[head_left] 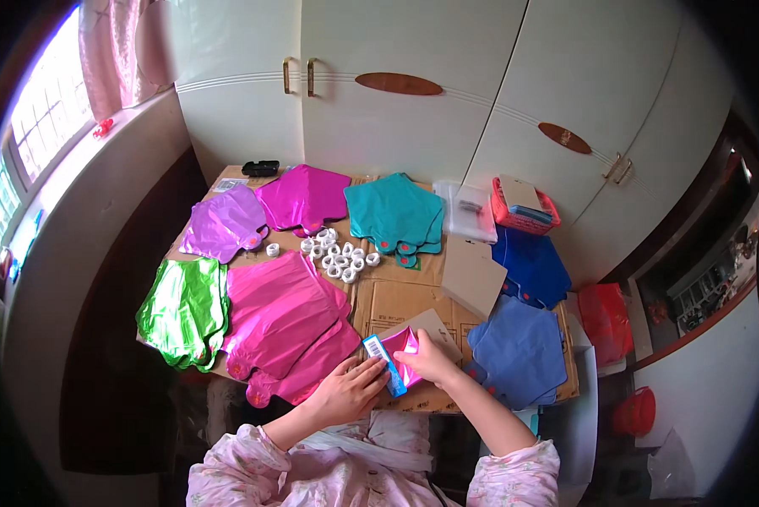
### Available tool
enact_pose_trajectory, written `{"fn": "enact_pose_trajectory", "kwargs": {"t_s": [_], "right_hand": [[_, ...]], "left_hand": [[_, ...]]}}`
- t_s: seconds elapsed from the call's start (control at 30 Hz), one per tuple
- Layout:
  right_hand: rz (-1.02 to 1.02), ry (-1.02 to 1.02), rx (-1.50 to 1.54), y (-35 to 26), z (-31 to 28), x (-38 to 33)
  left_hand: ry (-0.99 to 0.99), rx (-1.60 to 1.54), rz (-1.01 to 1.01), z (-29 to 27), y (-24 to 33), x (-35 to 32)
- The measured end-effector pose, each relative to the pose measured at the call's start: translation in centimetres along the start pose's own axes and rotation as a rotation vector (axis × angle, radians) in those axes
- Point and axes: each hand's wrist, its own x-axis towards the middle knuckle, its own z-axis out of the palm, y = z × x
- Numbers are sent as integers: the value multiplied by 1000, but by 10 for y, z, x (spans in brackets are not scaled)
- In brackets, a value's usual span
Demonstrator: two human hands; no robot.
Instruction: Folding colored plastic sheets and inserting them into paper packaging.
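Near the front edge of the cardboard-covered table, a narrow blue-and-white card (385,365) with a barcode lies at a slant. My left hand (354,390) rests on its left edge, fingers stretched and lying flat. Against the card's right side is a small folded piece of shiny pink foil (403,345). My right hand (428,362) pinches this foil between thumb and fingers. Partly under my right hand sits a grey-beige card (440,330). Left of my hands, large pink foil sheets (286,317) with rounded tabs lie in an overlapping stack.
Green (183,313), lilac (225,222), magenta (305,198), teal (395,213), dark blue (531,264) and dusty blue (519,351) foil stacks surround several white rings (342,260). A beige card box (474,275) and red basket (525,207) stand right. Cabinets (396,127) rise behind.
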Motion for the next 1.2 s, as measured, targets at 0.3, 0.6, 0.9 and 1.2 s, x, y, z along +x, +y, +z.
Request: {"fn": "enact_pose_trajectory", "kwargs": {"t_s": [0.3, 0.6, 0.9, 1.2], "right_hand": [[-32, 29, -250, -9, -2, -2], [-758, -174, -816, -24, -72, -9], [-744, -306, -870, 0, -74, 7], [-750, -369, -874, -3, -71, 13]], "left_hand": [[-11, 23, 11, 2, -2, 1], [-58, 62, 31, -4, -6, 11], [-79, 279, 228, -4, -15, 25], [103, 238, 443, -4, -31, 38]]}}
